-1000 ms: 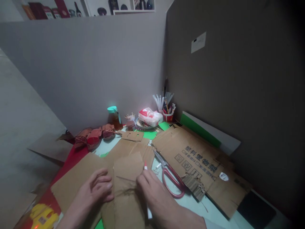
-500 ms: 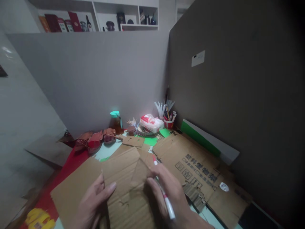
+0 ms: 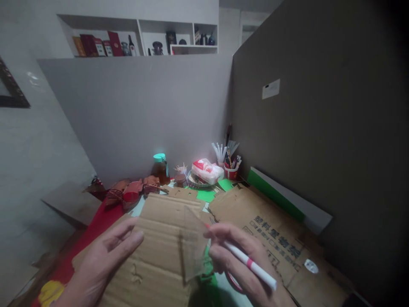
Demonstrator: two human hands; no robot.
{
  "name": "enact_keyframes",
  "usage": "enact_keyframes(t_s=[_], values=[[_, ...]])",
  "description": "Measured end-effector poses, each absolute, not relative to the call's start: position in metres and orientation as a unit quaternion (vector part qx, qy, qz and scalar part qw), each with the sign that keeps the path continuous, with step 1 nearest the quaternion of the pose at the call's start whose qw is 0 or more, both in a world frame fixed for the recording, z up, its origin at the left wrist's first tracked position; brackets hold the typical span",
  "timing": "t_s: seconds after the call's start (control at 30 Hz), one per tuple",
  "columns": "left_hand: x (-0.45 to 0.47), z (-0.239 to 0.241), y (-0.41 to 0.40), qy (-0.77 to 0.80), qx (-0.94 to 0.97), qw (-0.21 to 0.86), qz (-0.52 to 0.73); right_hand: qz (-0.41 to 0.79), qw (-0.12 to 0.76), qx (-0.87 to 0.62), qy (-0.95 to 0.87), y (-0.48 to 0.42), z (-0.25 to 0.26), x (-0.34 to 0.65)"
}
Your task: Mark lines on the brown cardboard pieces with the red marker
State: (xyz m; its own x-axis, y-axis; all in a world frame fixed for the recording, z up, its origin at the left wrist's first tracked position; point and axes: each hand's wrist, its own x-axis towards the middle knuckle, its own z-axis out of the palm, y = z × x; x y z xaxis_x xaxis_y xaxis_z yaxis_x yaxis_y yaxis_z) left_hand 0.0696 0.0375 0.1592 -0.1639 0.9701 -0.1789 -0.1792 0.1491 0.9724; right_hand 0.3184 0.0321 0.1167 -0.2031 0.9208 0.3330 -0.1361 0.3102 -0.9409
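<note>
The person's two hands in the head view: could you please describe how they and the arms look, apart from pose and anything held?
Both hands are bare: the left hand and the right hand show no gloves, and no rings or watch are visible. The left forearm, as far as it shows at the bottom edge, is bare with no sleeve in view. The right wrist is cut off by the frame, so any sleeve there cannot be seen.

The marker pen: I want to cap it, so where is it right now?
In the head view, the marker pen lies across the right hand at lower right, its red tip by the small cardboard piece.
</note>
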Motion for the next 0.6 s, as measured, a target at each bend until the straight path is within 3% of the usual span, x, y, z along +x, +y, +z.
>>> enact_keyframes(t_s=[0.3, 0.5, 0.6], values=[[0.054, 0.156, 0.042, 0.565, 0.39, 0.474, 0.551, 0.598, 0.449, -0.294, -0.595, 0.025, 0.124, 0.315], [0.046, 0.153, 0.04, 0.54, 0.46, 0.538, 0.455, 0.644, 0.43, -0.326, -0.542, 0.014, 0.132, 0.316], [0.061, 0.159, 0.032, 0.53, 0.403, 0.567, 0.485, 0.65, 0.449, -0.276, -0.547, 0.019, 0.133, 0.313]])
